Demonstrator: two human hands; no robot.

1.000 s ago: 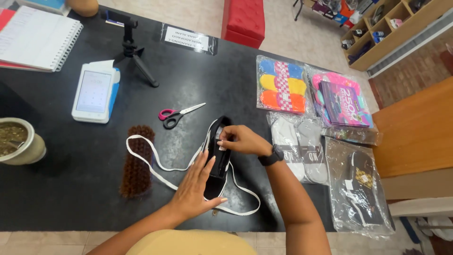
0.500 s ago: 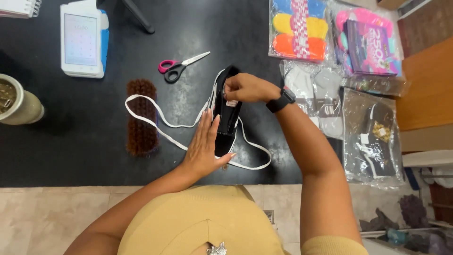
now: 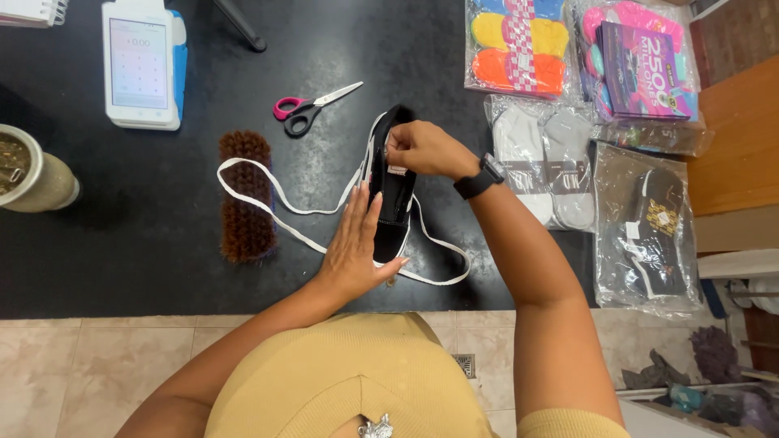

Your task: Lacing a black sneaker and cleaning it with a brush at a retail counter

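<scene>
Head view looks straight down on the left hand, laid flat and open with fingers spread against the side of a black shoe that lies on its edge on the dark table, while the right hand is closed in a pinch at the shoe's upper part, about a small pale tag or the lace there; exactly what the fingertips grip is too small to tell. A long white lace loops out from the shoe to both sides, one run draped over a brown bristle brush, another curling near the table's front edge. As a judgement, the open palm only steadies the shoe rather than gripping it, so a firm pull from the pinching hand could tip or slide it. The slack lace could snag on the brush bristles and drag it along. Pink-handled scissors lie just beyond the shoe, a payment terminal and a cup farther left, bagged socks to the right, all apart from the hands
</scene>
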